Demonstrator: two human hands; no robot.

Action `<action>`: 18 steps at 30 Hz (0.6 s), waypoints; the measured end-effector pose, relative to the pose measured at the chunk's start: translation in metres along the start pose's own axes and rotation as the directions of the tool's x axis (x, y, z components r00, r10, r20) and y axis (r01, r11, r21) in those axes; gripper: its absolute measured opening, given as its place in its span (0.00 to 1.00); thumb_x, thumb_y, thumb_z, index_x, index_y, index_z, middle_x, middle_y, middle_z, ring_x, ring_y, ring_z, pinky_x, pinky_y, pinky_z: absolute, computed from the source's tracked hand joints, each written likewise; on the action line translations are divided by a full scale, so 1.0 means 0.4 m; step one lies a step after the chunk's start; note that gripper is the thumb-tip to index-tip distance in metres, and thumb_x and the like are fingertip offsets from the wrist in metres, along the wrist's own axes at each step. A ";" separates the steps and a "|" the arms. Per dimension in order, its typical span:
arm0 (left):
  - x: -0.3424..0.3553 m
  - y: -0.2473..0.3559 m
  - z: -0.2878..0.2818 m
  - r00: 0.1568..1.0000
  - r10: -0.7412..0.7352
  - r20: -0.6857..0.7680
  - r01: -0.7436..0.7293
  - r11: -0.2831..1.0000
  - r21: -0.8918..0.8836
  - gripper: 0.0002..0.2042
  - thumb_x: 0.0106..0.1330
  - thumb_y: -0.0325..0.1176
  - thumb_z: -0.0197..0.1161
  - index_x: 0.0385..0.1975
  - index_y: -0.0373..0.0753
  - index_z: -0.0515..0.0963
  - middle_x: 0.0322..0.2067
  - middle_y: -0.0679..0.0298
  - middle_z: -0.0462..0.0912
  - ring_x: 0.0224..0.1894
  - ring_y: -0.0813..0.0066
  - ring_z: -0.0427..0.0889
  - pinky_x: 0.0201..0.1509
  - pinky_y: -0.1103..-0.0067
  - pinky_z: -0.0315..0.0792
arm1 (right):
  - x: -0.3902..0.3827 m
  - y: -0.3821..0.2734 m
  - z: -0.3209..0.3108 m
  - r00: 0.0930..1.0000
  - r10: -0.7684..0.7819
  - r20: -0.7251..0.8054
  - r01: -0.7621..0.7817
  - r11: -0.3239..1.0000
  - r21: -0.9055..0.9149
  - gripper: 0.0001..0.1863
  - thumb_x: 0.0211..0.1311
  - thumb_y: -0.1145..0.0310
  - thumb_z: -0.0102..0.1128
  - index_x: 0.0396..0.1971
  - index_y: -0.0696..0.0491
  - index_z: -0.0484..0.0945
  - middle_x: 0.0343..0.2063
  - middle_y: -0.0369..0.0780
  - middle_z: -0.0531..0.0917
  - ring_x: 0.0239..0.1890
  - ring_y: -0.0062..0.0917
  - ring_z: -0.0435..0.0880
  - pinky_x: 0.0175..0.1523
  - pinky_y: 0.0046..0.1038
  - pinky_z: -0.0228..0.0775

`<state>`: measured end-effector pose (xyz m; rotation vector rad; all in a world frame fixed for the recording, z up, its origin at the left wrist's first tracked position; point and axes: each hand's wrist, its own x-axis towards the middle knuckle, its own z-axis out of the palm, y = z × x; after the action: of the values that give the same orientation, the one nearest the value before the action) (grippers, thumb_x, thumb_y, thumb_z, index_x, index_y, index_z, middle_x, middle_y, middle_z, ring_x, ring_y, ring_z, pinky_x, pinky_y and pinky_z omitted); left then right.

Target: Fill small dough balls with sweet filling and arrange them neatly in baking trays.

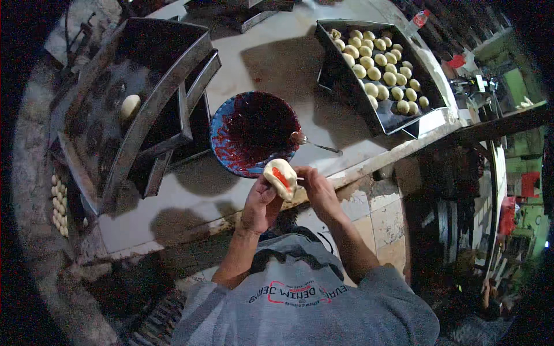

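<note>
My left hand (258,206) holds a flattened piece of pale dough (288,189) with a smear of red filling (281,177) in its middle. At the dough's right side my right hand (318,190) is closed, a short pale strip showing between its fingertips and the dough; this looks like the dough's pinched edge. Just beyond my hands stands a blue bowl (216,134), its inside coated with dark red filling. A metal spoon (324,146) leans at the bowl's right rim, its head smeared with filling and its handle pointing right.
A dark metal tray (378,118) with many round dough balls (374,74) stands at the far right. Stacked metal trays (158,95) fill the left, with one dough ball (130,107) on the top one. The pale table's (352,153) front edge runs before my body.
</note>
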<state>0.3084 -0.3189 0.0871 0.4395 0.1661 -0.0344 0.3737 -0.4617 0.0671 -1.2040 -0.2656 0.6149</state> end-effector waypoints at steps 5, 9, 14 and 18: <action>-0.017 -0.067 0.016 0.984 0.164 -0.063 -0.124 0.903 0.412 0.19 0.57 0.30 0.58 0.47 0.35 0.64 0.42 0.62 0.71 0.46 0.76 0.71 0.51 0.81 0.66 | -0.096 -0.093 0.018 0.994 0.075 -0.084 -0.089 0.979 -0.181 0.14 0.58 0.69 0.51 0.43 0.57 0.67 0.38 0.40 0.73 0.44 0.26 0.71 0.49 0.23 0.64; -0.027 -0.141 -0.003 0.912 0.364 -0.187 -0.139 0.705 0.695 0.16 0.58 0.25 0.53 0.47 0.31 0.65 0.41 0.64 0.71 0.41 0.80 0.71 0.46 0.84 0.66 | -0.138 -0.074 -0.006 0.925 -0.378 0.028 0.281 0.636 -0.719 0.26 0.39 0.80 0.64 0.43 0.56 0.69 0.38 0.44 0.73 0.40 0.30 0.74 0.46 0.25 0.66; -0.079 -0.155 0.057 0.934 0.317 -0.167 -0.031 0.536 0.844 0.18 0.54 0.22 0.50 0.47 0.28 0.68 0.40 0.62 0.74 0.42 0.79 0.72 0.48 0.83 0.65 | -0.138 -0.081 -0.098 0.945 -0.261 0.197 0.323 0.654 -0.684 0.21 0.38 0.78 0.64 0.38 0.57 0.72 0.36 0.42 0.73 0.39 0.29 0.73 0.43 0.24 0.66; -0.105 -0.132 0.077 0.981 0.187 0.052 -0.136 0.474 0.870 0.20 0.52 0.23 0.51 0.49 0.30 0.67 0.43 0.61 0.73 0.44 0.78 0.72 0.50 0.83 0.64 | -0.120 -0.083 -0.105 0.973 -0.207 0.100 0.226 0.782 -0.581 0.16 0.39 0.78 0.65 0.32 0.59 0.72 0.28 0.41 0.76 0.29 0.25 0.74 0.35 0.22 0.67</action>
<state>0.2679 -0.3799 0.0993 1.5123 0.1451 0.0902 0.3661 -0.5297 0.0890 -1.7358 -0.6504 0.3496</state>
